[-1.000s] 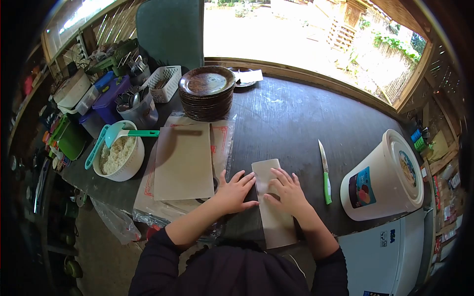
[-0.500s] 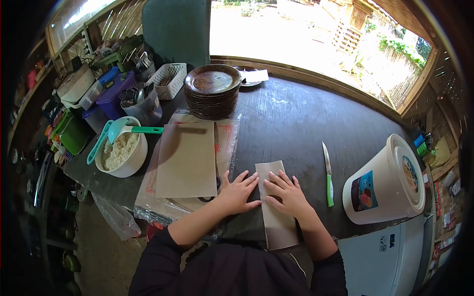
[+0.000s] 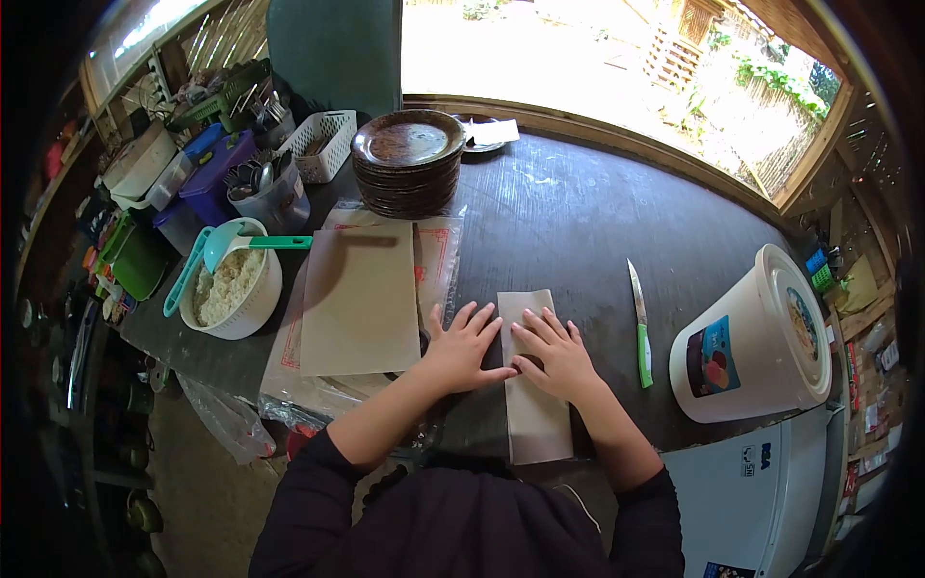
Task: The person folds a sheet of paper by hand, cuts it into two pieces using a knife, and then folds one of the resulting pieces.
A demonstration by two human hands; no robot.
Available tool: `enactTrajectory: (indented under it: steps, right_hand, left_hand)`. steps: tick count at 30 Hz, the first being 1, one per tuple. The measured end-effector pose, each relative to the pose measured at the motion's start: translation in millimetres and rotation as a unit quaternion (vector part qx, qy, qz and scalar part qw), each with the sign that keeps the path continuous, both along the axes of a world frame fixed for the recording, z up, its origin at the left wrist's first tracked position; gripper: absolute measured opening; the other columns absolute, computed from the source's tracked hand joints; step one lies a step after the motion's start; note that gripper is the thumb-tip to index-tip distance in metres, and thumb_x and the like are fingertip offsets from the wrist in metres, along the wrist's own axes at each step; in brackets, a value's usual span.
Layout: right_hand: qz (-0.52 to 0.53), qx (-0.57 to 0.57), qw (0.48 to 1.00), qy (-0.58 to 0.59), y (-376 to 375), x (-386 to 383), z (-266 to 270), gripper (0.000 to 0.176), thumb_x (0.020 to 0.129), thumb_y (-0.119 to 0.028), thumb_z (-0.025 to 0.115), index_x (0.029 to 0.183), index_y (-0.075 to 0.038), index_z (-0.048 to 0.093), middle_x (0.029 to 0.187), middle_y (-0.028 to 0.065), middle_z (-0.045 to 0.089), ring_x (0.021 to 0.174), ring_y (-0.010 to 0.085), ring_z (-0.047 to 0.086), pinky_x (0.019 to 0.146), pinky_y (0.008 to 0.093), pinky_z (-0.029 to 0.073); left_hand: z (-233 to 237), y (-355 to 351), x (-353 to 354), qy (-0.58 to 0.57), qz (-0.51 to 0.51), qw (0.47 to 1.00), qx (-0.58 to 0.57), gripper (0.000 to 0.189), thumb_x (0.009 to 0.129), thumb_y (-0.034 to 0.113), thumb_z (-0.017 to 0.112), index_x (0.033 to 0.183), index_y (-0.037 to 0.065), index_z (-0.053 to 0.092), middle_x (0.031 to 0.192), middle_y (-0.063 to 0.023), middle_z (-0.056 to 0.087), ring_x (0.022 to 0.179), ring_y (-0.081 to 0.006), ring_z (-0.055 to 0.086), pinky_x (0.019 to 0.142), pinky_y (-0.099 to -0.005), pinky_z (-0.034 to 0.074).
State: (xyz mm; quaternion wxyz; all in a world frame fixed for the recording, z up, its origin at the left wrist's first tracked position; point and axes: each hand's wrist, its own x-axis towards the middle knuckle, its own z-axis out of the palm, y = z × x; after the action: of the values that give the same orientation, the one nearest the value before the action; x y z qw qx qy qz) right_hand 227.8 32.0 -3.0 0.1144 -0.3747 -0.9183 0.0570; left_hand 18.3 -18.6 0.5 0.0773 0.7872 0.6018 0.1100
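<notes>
A folded sheet of brown paper (image 3: pixel 538 424) lies lengthwise on the dark table in front of me. My right hand (image 3: pixel 556 358) presses flat on it, fingers spread. At the paper's left edge my left hand (image 3: pixel 464 352) rests with fingers spread, its thumb reaching onto the paper close to the right thumb. Left of that hand, a flat stack of brown paper sheets (image 3: pixel 358 308) lies on a clear plastic wrapper with red print (image 3: pixel 438 252). To the right of the paper is a knife (image 3: pixel 643 337) with a green and white handle, blade pointing away.
A white bowl of rice (image 3: pixel 258 303) with a teal ladle (image 3: pixel 279 243) across it stands at left. Behind are stacked brown plates (image 3: pixel 409 164), a white basket (image 3: pixel 324 144) and a tub of spoons (image 3: pixel 275 197). A large white lidded bucket (image 3: pixel 737 347) stands near the right edge.
The view has shifted slightly, moving everything a little up in the picture. Both hands stay flat on the folded paper, with the thumbs now closer together.
</notes>
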Motion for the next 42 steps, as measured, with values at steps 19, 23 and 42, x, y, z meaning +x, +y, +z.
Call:
enactTrajectory:
  steps: [19,23,42]
  right_hand:
    - [-0.086,-0.004,0.996,0.014,23,-19,-11,0.053,0.087,-0.045,0.053,0.135,-0.023,0.049,0.147,0.0065,0.037,0.139,0.0280,0.027,0.107,0.0602,0.021]
    - [-0.081,-0.006,0.997,0.017,22,-19,-11,0.052,0.087,-0.045,0.052,0.135,-0.023,0.048,0.147,0.0068,0.037,0.139,0.0280,0.027,0.106,0.0600,0.021]
    - [-0.072,-0.005,0.997,0.004,23,-18,-10,0.053,0.088,-0.046,0.051,0.136,-0.024,0.047,0.147,0.0064,0.036,0.139,0.0286,0.026,0.106,0.0612,0.022]
  left_hand:
    - [9,-3,9,0.036,-0.070,0.989,-0.122,0.140,0.050,0.089,0.056,0.147,-0.002,0.013,0.155,-0.0178,0.008,0.144,-0.0342,0.003,0.104,-0.0693,0.006]
    - [9,-3,10,0.058,-0.070,0.988,-0.128,0.140,0.050,0.088,0.057,0.147,-0.001,0.012,0.156,-0.0172,0.007,0.144,-0.0340,0.003,0.104,-0.0691,0.006]
    - [6,-2,8,0.054,-0.075,0.988,-0.121,0.137,0.050,0.087,0.059,0.148,0.002,0.015,0.156,-0.0154,0.009,0.143,-0.0349,0.008,0.104,-0.0674,0.013]
